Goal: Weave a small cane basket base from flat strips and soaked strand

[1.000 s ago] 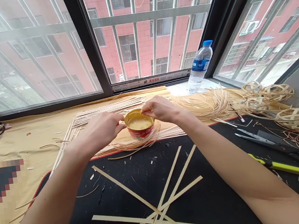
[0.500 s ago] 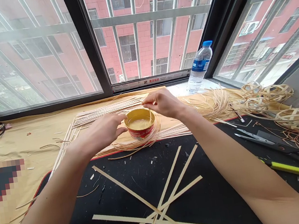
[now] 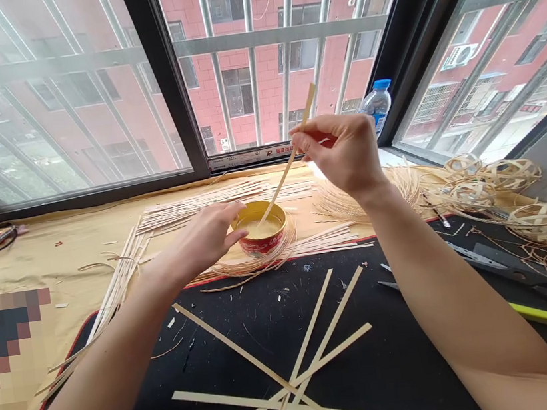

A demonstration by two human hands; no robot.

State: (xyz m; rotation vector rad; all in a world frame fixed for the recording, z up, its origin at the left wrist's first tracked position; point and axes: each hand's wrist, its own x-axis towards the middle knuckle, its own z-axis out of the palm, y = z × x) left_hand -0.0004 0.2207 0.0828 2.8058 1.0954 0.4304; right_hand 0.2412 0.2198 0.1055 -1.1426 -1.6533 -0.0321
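Between finger and thumb, my right hand (image 3: 341, 149) pinches a flat bamboo strip (image 3: 284, 175). The strip slants down into a round tin (image 3: 264, 243) of cloudy liquid, its lower end in the liquid and its top above my fingers. My left hand (image 3: 211, 234) holds the tin at its left side, fingers at the rim and thumb on the outer wall. The tin is red outside and yellow inside, and stands among thin coiled strips. Nearer to me, several crossed bamboo strips (image 3: 292, 391) lie in a star shape on the black mat (image 3: 212, 354).
Behind the tin lies a stack of long strips (image 3: 197, 205). Coiled strips (image 3: 377, 191) and woven balls (image 3: 540, 220) are on the right. Scissors (image 3: 482, 255) and a yellow-handled tool (image 3: 543, 315) lie partly behind my right arm. A water bottle (image 3: 379, 107) stands by the window.
My right hand has risen up and to the right from the tin, drawing the bamboo strip partly out of the liquid. My left hand stays at the tin.
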